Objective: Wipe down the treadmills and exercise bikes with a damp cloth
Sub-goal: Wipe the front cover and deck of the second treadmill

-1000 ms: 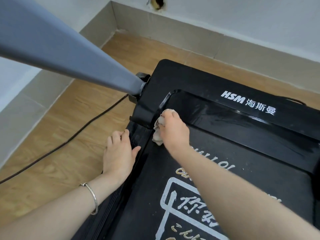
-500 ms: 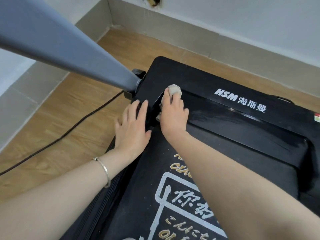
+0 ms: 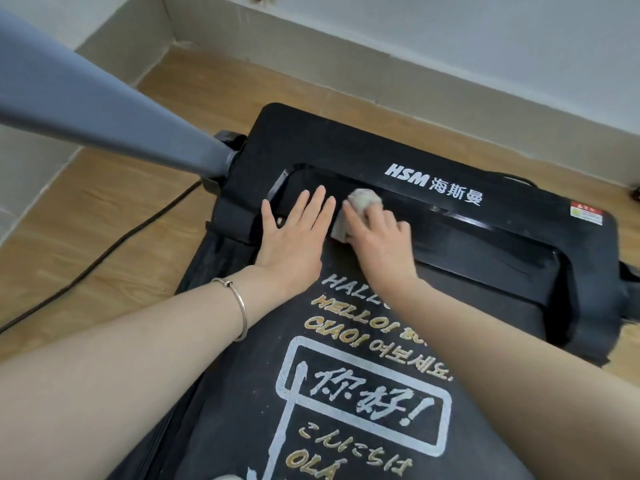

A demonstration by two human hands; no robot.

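Your right hand (image 3: 379,239) grips the cloth (image 3: 363,200), a pale bunched rag, and presses it on the glossy inner strip of the motor cover (image 3: 329,140) of the treadmill (image 3: 588,271), just below the white HSM logo (image 3: 433,183) printed on that cover. The fingers are curled over the cloth. One lump of it shows beyond the fingertips, and one corner shows at the left side of the hand.

Your left hand (image 3: 294,237) lies flat and holds nothing; its fingers are straight and a little spread. The palm rests at the near edge of the motor cover, and the fingertips reach onto the same glossy strip, just to the left of the cloth. I cannot tell if the nearest finger touches the cloth. A thin metal bracelet (image 3: 239,306) is around the left wrist.

The black belt (image 3: 242,393), with greetings printed in several languages, runs from the near edge of the motor cover toward you, under both forearms. A grey post (image 3: 104,109) rises from the left end of the cover, up and to the left. A black cable (image 3: 104,251) lies on the wooden floor (image 3: 86,209) to the left of the cover. A red and white sticker (image 3: 586,216) sits at the right end of the cover. Beyond the far edge of the cover there is a strip of the same floor, then the beige skirting (image 3: 381,64) of the wall.
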